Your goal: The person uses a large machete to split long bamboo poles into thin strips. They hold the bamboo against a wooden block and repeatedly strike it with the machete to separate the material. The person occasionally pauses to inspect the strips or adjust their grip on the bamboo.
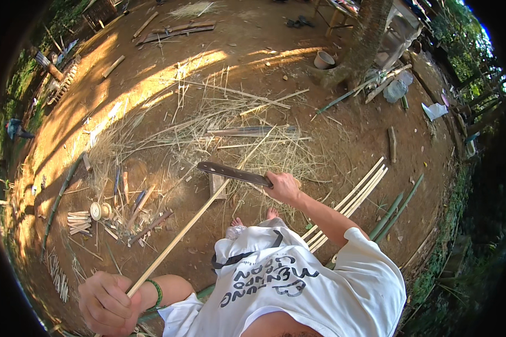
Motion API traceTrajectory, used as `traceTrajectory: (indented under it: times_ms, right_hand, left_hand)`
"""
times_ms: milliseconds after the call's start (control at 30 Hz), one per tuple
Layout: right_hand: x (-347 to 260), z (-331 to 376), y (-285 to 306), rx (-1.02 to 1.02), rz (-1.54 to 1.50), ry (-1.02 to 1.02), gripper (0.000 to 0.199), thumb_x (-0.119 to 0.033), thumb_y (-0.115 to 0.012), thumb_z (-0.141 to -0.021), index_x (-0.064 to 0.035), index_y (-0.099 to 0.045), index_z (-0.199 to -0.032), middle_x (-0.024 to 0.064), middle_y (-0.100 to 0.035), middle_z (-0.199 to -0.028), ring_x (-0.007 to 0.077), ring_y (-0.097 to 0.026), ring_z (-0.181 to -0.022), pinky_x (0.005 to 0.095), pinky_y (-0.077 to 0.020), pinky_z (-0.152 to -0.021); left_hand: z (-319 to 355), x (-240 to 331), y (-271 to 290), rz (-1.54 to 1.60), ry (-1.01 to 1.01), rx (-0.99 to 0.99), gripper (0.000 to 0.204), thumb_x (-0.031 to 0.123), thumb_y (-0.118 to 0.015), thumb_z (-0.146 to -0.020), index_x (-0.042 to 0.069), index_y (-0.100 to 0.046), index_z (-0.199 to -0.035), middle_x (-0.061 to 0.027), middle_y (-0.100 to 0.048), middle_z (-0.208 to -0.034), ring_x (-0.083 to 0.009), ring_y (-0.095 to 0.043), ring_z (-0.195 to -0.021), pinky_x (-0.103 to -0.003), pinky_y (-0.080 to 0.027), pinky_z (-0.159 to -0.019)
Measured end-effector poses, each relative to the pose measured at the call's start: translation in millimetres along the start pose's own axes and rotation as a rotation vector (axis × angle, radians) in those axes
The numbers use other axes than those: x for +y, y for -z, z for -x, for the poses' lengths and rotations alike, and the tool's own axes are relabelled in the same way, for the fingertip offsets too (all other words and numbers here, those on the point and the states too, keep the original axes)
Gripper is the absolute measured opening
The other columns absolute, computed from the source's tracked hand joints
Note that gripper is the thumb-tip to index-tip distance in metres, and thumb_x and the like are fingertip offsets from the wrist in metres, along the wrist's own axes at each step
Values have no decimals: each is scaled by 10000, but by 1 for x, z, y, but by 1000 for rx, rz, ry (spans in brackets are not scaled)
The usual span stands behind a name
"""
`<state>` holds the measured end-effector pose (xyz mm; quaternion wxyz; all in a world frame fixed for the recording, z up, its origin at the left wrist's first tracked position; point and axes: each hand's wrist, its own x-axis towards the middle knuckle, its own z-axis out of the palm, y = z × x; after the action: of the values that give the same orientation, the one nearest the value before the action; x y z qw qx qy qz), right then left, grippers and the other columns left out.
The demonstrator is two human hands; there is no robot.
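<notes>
Head view, lower left of the frame: my left hand [109, 303] is closed around the near end of a long, pale, bamboo-like strip [180, 237], which slants up past the centre of the frame, probably gripped there for steadiness. Near the centre my right hand [284, 188] grips one end of a flat, dark blade with small holes [233, 172], held crosswise over the strip, perhaps so its long edge faces it; whether they touch I cannot tell. Just below the blade sits a short, brown wooden block [215, 182], seemingly placed as a support. Right of centre, several slender, cream-coloured strips [358, 192] lie side by side, likely to stay straight and within reach, with smooth green poles [400, 208] beside them. Farther up, loose straw-coloured shavings [287, 154] litter the ground, and a round, dull-coloured bucket [324, 60] stands by a thick tree trunk [362, 45] at upper right
</notes>
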<state>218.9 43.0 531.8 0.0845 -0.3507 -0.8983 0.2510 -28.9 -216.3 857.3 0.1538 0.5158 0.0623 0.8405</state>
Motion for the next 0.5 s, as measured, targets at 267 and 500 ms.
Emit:
traceTrajectory:
  times_ms: [267,500]
  right_hand:
    - [126,-48,-60,-163,150,-377,261,-229,-665,-845,6,-682,-957,237,-712,-868,393,-707,-812,465,-571,-731]
    - [108,-73,-41,-118,135,-331,226,-173,-627,-826,14,-739,-884,257,-710,-822,394,-721,-830,460,-582,-738]
  left_hand:
    - [4,-2,-15,-89,27,41,512,383,-717,-839,166,-435,-470,93,-392,-402,1,-343,-329,-154,-239,-378]
    - [-12,-14,-10,-160,-44,125,501,323,-719,-864,169,-405,-506,61,-389,-412,-42,-344,-342,-169,-246,-417]
